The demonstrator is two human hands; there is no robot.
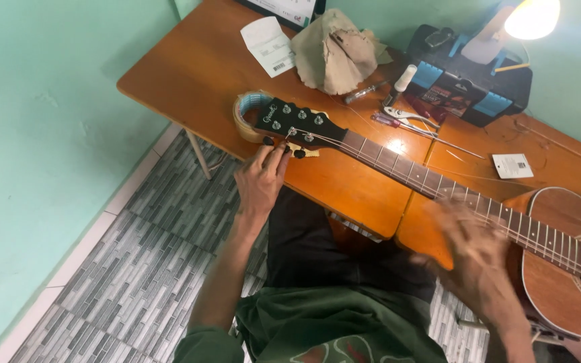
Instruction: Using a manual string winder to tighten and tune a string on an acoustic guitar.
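Right hand [479,259], blurred, grip unclear, is hovering over the guitar [438,185] neck; left hand [261,176] is pinching a headstock peg.

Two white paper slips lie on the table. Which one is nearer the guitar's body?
The small square tag, lying on the orange table just above the guitar neck beside the body. The larger slip lies far off at the back, beside the crumpled beige cloth.

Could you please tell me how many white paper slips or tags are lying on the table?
2: a paper slip at the table's far edge beside the crumpled cloth, and a small tag near the guitar body. Others may be hidden.
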